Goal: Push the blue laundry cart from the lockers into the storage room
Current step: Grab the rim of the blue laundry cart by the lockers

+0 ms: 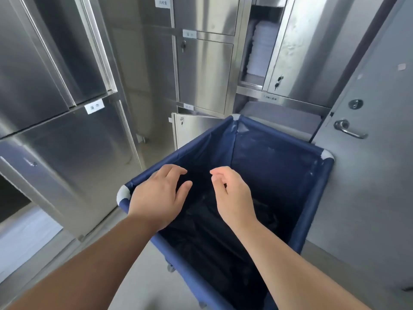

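The blue laundry cart (279,153) stands on the grey floor (143,276) right in front of the steel lockers (201,70), its far corner near a low locker door (192,128) that hangs ajar, and its right side close beside a grey door (368,175) with a lever handle (348,129) and a round lock (355,104) above it. The cart's rim has pale grey corner caps, and dark fabric lies in its bottom. The left hand (156,198) hovers over the near left corner of the cart with fingers spread wide and curved, holding nothing; whether the palm touches the rim cannot be told. The right hand (232,195) hangs over the cart's inside, fingers loosely curled and narrow, thumb near the fingertips, also empty. Small white labels sit on the locker fronts: one (94,106) on the left and one (189,34) in the middle carry 2 characters each, too blurred to read surely; another (270,98) on the right begins with what looks like "1.35", the rest unclear. An open upper locker holds a stack of white folded linen (261,50).
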